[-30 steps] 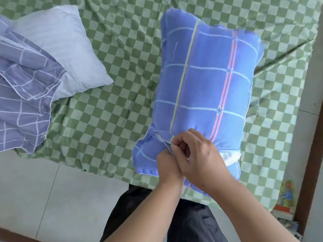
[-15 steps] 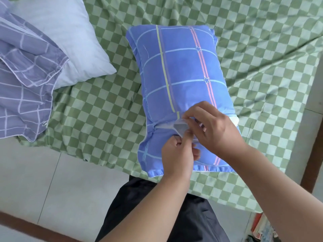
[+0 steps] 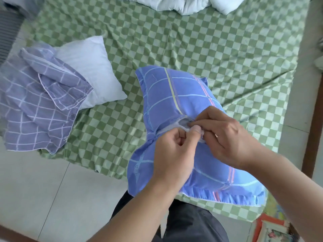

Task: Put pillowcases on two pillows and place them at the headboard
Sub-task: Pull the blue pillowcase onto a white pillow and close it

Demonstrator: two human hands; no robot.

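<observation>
Checked green bed sheet [image 3: 192, 49] under blue pillow [image 3: 167, 95]. Left hand [image 3: 174, 151], right hand [image 3: 225, 135] both pinching case opening mid-pillow. Soft, light, floppy; probably best gripped by hem.

1. Green checkered sheet [image 3: 201, 49], wrinkled.
2. White bedding [image 3: 183, 4] bunched at sheet's far edge.
3. Pale tiled floor [image 3: 43, 189] below sheet's near edge.
4. Colourful books [image 3: 272, 227] on floor by sheet's near right corner.

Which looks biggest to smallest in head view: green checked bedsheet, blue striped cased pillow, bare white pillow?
1. Green checked bedsheet
2. Blue striped cased pillow, though nearer the camera
3. Bare white pillow, partly covered
</observation>
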